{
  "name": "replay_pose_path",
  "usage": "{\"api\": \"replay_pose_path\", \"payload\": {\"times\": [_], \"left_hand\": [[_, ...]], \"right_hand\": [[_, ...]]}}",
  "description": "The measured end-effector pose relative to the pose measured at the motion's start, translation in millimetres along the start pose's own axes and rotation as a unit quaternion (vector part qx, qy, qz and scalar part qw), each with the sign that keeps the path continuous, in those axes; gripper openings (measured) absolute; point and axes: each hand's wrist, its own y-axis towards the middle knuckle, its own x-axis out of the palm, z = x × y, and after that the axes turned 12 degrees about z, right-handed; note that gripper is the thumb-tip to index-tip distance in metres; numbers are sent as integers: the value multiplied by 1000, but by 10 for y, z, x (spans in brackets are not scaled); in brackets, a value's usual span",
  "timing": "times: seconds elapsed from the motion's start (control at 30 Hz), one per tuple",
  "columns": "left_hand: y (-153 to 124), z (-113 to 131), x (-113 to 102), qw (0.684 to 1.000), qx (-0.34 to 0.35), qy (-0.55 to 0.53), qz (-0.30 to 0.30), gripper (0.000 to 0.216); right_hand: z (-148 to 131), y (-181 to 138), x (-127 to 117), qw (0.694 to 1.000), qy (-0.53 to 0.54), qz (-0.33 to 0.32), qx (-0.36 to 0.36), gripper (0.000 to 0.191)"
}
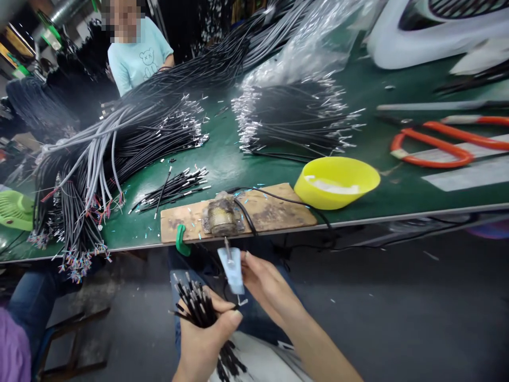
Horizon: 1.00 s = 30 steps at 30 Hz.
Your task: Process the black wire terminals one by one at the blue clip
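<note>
My left hand [207, 334] is closed around a bundle of short black cables [199, 302] with pale, stripped ends pointing up. Between its thumb and forefinger one cable sticks out, its silvery end [242, 302] bent just below a light blue clip [234, 273]. That clip sits on the metal shaft [227, 243] of a small motor [222, 215], which is fixed to a wooden board [274, 204]. Beside the clip's right edge is my right hand [264, 281], fingers stretched out and nothing visible in them; some fingertips are partly hidden.
A loose pile of cut cables [175, 188] lies behind the board, a larger stack [294, 119] farther back. Long cable bunches [95, 154] hang over the edge at left. Nearby are a yellow bowl [338, 185], orange-handled scissors [433, 143] and a green clamp [182, 241]. A person [139, 53] is across the table.
</note>
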Motion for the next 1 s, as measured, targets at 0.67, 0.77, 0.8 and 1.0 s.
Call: {"api": "replay_pose_path", "payload": {"times": [0.67, 0.77, 0.8, 1.0], "left_hand": [[-131, -309, -69, 983, -165, -70, -50, 40], [-132, -331, -53, 973, -184, -100, -94, 46], [-128, -329, -53, 970, -188, -106, -111, 47], [-70, -259, -70, 963, -194, -103, -156, 42]], "right_hand": [[-32, -518, 61, 865, -241, 58, -437, 17], [59, -514, 82, 931, -142, 26, -334, 18], [85, -507, 85, 959, -98, 1, -268, 22], [77, -448, 62, 999, 32, -13, -19, 36]]}}
